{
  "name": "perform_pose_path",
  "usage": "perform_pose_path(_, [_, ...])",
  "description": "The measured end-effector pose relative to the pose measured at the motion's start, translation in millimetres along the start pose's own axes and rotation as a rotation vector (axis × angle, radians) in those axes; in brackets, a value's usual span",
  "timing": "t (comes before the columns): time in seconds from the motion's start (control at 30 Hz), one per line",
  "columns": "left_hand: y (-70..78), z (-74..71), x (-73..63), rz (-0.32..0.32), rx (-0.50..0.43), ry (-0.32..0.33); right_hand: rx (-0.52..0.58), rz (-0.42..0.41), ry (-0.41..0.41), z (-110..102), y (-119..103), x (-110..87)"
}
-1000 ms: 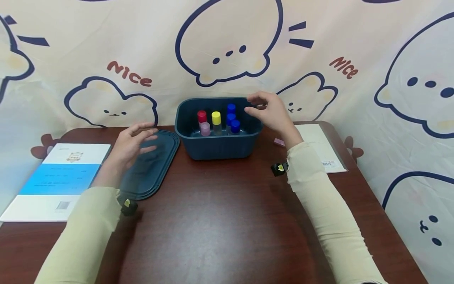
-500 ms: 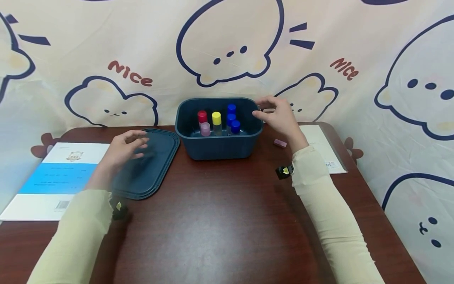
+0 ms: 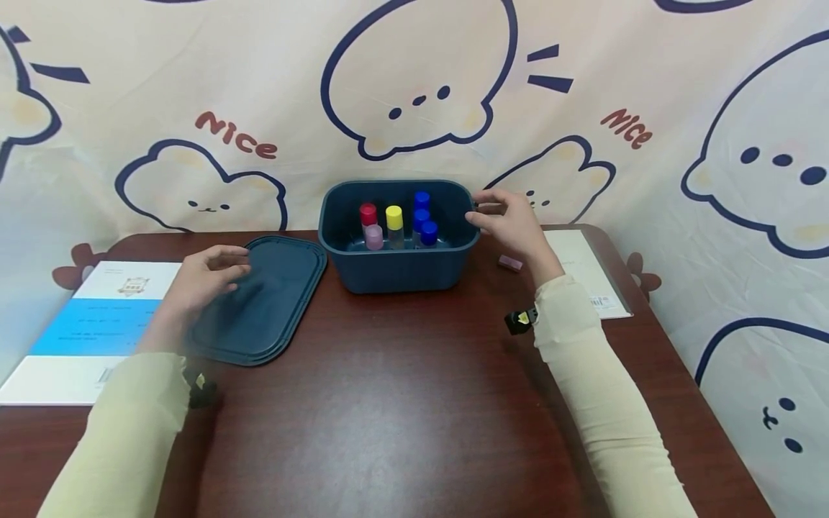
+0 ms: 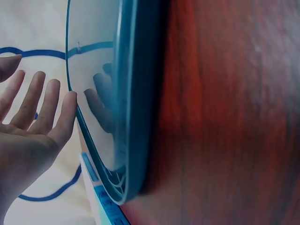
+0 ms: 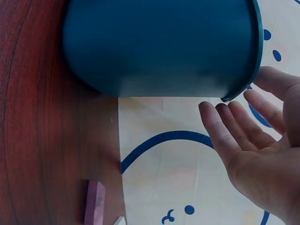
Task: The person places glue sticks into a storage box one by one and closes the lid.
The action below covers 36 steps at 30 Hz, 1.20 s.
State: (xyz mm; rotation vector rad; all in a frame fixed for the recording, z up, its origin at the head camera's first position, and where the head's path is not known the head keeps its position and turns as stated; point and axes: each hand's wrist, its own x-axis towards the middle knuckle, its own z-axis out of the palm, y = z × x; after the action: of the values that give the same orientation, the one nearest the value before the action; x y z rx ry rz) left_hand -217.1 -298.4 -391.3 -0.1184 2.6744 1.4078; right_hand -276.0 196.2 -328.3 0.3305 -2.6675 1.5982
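Observation:
A dark blue plastic bin stands at the back of the table. In it are bottles: one with a red cap, one with a yellow cap, a pale pink one and several with blue caps. My right hand is at the bin's right end, thumb and fingertips close to the rim, fingers loosely bent; whether they touch it I cannot tell. My left hand hovers over the left part of the matching lid, fingers relaxed, holding nothing.
A white and blue book lies left of the lid, partly behind the left arm. To the right are a small pink block and a pale book. A printed cloth hangs behind the brown table.
The left hand has moved left, away from the bin and across the lid. My right hand has shifted slightly right and down, from above the bin to its right rim.

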Motion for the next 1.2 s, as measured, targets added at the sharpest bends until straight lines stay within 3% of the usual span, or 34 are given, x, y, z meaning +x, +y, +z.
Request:
perform_pose_path(0.27, [-11.9, -6.7, 1.1, -0.019, 0.023, 0.036, 0.052, 0.041, -0.028, -1.0, 7.8, 1.3])
perform_pose_path(0.6, [-20.6, -13.3, 7.0, -0.082, 0.002, 0.093, 0.047, 0.023, -0.034, -2.2, 9.5, 1.4])
perform_pose_path(0.83, [-26.0, -15.7, 6.9, -0.116, 0.005, 0.082, 0.074, 0.055, -0.028, 0.7, 7.0, 0.0])
perform_pose_path(1.07, [-30.6, -15.4, 9.8, -0.095, 0.151, 0.035, 0.127, 0.059, -0.031, 2.0, 8.2, 1.7])
perform_pose_path(1.2, [-31.6, -11.0, 9.0, -0.063, 0.226, 0.045, 0.121, 0.051, -0.035, 2.3, 9.1, 2.1])
